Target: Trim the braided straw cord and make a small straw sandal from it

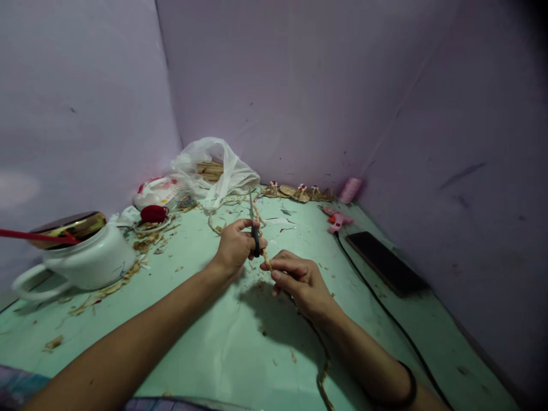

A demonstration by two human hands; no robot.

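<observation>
The braided cord (267, 258) trails from the near right of the smooth green worktop (205, 348) to its middle; it looks light, pliable, dry and slightly rough, probably easiest to pinch across its plaits. The right hand (306, 285) grips it between thumb and fingers, while the left hand (235, 245) grasps slim, black-handled scissors (256, 242) just beside it. Far off sits a thin, crinkled plastic bag (234, 171).
</observation>
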